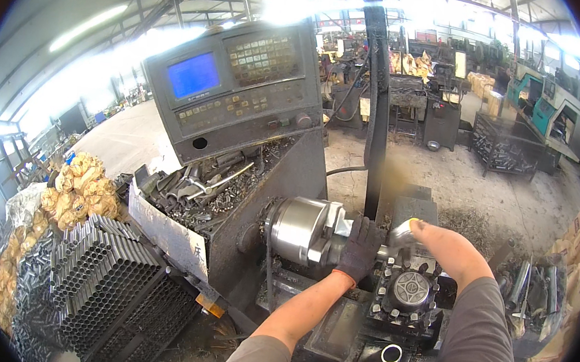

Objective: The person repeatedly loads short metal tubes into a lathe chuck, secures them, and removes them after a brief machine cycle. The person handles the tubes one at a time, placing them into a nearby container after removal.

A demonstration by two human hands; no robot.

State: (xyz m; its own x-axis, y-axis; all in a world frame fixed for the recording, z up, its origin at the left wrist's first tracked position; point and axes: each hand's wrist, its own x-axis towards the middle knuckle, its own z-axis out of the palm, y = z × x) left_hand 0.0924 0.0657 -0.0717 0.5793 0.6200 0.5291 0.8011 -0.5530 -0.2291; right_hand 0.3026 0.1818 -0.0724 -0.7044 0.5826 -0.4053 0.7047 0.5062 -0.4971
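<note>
My left hand (358, 252), in a dark glove with an orange cuff, is at the front of a shiny lathe chuck (297, 229). Its fingers curl over something beside the chuck jaws (336, 220); what they grip is hidden behind the glove. Just right of it is my right hand (405, 235), in a pale glove with a yellow edge, bent inward and smeared by motion, so its fingers cannot be made out. Below both hands sits the square tool post (411, 290), with bolts around its edge and a round cap on top.
A control panel (243, 86) with a blue screen stands behind the chuck. Left of it, a chip-strewn tray (170, 229) holds tools. Stacked metal tubes (102, 281) stand lower left, with yellowish bundles (82, 189) behind. A dark post (377, 120) rises beyond my hands. A parts bin (536, 302) is at right.
</note>
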